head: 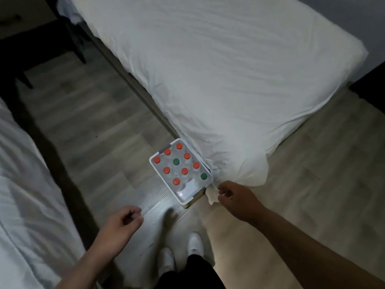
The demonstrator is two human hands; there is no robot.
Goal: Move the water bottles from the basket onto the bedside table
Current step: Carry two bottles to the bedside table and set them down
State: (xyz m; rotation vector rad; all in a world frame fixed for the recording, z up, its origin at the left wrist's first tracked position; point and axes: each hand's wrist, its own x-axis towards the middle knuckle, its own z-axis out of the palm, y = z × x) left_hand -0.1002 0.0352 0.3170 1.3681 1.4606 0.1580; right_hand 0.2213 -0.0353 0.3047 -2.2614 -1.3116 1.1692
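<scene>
Our left hand [125,221] and right hand [235,198] hover loosely curled, holding nothing, just near the white basket [185,195]. It sits on the floor [93,122] beside the bed [229,80] corner, and the orange- and green-capped water bottles [176,161] stand upright inside.

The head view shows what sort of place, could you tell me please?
Likely a bedroom, perhaps a hotel room: a white-sheeted bed, a second bed beside it, and wood-look flooring between them.

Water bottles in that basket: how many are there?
10, all in the white basket beside the bed: eight orange-capped bottles and two green-capped bottles, one central, one by the right rim. None looks hidden.
</scene>
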